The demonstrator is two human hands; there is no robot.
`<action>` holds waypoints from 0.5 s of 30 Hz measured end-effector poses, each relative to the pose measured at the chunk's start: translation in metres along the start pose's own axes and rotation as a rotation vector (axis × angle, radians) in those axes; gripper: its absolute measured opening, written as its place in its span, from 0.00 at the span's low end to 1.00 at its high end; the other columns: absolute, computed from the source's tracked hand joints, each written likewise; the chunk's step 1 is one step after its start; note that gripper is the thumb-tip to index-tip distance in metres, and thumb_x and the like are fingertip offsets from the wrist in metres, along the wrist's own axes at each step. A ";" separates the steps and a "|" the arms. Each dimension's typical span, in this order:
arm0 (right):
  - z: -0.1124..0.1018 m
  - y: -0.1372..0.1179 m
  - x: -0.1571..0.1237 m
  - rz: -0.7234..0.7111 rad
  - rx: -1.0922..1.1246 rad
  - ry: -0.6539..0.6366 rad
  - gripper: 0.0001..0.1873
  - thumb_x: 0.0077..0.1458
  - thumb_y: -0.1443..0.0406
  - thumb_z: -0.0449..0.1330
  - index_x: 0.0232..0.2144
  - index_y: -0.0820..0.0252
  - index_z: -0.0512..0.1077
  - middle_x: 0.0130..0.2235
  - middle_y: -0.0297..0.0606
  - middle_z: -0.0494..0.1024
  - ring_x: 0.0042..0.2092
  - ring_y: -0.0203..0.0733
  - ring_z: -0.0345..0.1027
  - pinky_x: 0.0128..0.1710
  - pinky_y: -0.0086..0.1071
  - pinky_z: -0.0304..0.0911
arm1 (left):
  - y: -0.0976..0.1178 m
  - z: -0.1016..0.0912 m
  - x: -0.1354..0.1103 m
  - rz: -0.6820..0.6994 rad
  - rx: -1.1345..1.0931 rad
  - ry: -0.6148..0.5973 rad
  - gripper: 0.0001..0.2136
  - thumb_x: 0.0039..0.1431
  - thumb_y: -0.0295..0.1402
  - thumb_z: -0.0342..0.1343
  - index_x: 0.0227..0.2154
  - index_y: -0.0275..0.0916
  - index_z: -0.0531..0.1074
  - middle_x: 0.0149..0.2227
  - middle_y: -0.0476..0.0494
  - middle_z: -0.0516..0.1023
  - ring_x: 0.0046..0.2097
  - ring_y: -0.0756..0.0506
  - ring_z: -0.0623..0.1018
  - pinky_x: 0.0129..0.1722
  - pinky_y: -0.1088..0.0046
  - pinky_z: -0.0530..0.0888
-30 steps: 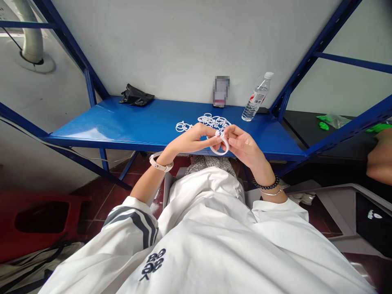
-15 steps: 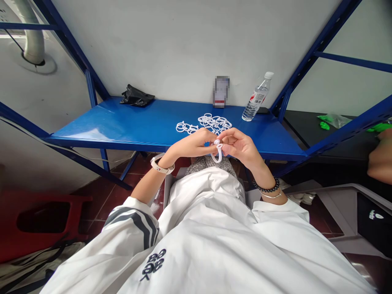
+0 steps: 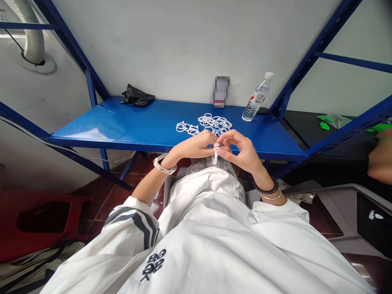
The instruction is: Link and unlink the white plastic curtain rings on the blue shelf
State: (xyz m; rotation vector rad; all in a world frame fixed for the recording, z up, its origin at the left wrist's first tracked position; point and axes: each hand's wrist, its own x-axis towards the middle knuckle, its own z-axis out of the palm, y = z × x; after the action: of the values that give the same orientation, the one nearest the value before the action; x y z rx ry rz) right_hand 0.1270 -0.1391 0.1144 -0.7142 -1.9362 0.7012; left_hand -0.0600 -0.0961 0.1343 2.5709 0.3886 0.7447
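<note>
A small white ring-shaped band (image 3: 215,157) hangs between my two hands, just in front of the table's near edge; its exact kind I cannot make out. My left hand (image 3: 198,145) pinches its upper end, where a small round white part shows. My right hand (image 3: 240,150) is closed on the same end from the other side, thumb and fingertips meeting there. Beyond my fingers, a pile of similar white rings (image 3: 214,120) lies on the blue table (image 3: 128,122). A smaller cluster of rings (image 3: 186,128) sits to the left of it.
A water bottle (image 3: 256,98) stands at the back right, near a phone-like object (image 3: 221,92), blurred out, against the wall. A crumpled black plastic bag (image 3: 136,96) lies at the back left. Blue metal posts (image 3: 294,77) frame the table. Another person's arm (image 3: 380,159) shows at the right edge.
The white band has turned from an open loop facing me to nearly edge-on. My right fingers have shifted slightly around its upper end, and both hands stay close together.
</note>
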 end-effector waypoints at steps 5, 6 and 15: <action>0.000 -0.003 0.002 -0.013 -0.052 0.006 0.15 0.54 0.54 0.68 0.36 0.56 0.71 0.26 0.27 0.67 0.26 0.32 0.58 0.29 0.28 0.61 | -0.001 0.001 0.000 -0.042 0.036 -0.032 0.26 0.68 0.51 0.43 0.18 0.38 0.56 0.17 0.55 0.54 0.21 0.53 0.52 0.25 0.73 0.56; 0.000 -0.004 0.003 -0.014 -0.056 0.007 0.16 0.54 0.53 0.68 0.36 0.56 0.71 0.25 0.27 0.67 0.26 0.32 0.58 0.29 0.28 0.61 | -0.002 0.001 0.000 -0.047 0.044 -0.034 0.26 0.68 0.51 0.43 0.18 0.38 0.57 0.17 0.54 0.55 0.21 0.53 0.53 0.25 0.73 0.56; 0.001 -0.002 0.003 -0.041 -0.099 0.030 0.13 0.55 0.56 0.68 0.36 0.56 0.71 0.29 0.30 0.71 0.30 0.34 0.63 0.32 0.29 0.63 | -0.005 0.002 0.000 -0.057 0.094 -0.041 0.26 0.70 0.47 0.41 0.20 0.36 0.65 0.17 0.51 0.63 0.21 0.53 0.58 0.26 0.74 0.60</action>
State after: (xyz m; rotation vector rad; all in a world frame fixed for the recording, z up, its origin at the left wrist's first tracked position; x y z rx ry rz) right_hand 0.1242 -0.1386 0.1170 -0.7398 -1.9635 0.5700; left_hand -0.0594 -0.0928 0.1303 2.6462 0.4930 0.6666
